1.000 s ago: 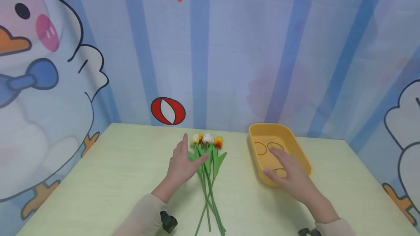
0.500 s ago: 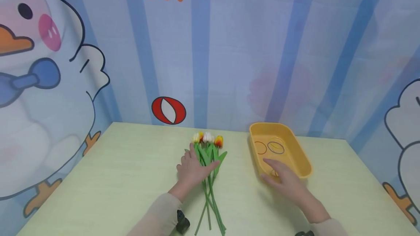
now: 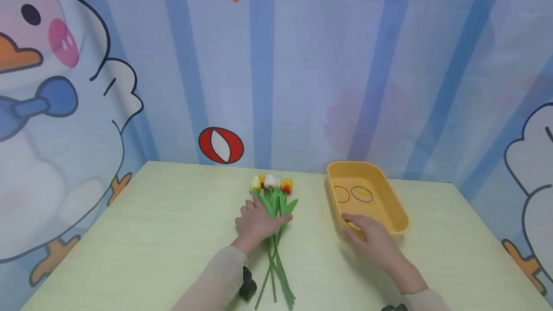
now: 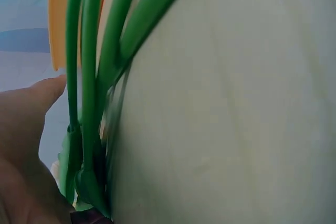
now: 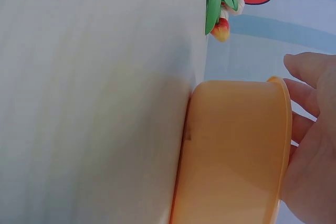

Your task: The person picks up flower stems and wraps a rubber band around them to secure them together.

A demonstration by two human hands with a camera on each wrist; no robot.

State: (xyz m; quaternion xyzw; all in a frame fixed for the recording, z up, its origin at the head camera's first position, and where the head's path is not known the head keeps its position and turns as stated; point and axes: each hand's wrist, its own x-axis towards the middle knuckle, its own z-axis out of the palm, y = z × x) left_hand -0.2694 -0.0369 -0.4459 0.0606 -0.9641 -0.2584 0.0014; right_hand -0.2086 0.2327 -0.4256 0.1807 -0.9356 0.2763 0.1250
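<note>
Artificial tulips [image 3: 276, 248] lie on the table, their white, yellow and orange-red heads at the far end and green stems crossing towards me. My left hand [image 3: 257, 224] is at their leaves, thumb stretched across the stems, fingers on the left side. In the left wrist view the thumb [image 4: 50, 93] is straight beside the green stems [image 4: 100, 66]. My right hand [image 3: 376, 244] hovers at the near end of a yellow tray [image 3: 395, 200], fingertips over its inside and thumb outside the rim. Thin rings like rubber bands, one red [image 3: 342, 194] and one purple [image 3: 362, 194], lie inside.
The pale table [image 3: 173, 215] ends at a blue striped curtain [image 3: 298, 61] with printed ducks. Bare tabletop separates the tulips from the tray.
My left hand has moved right and down onto the tulips. My right hand has drawn back towards the tray's near end, its fingers lower.
</note>
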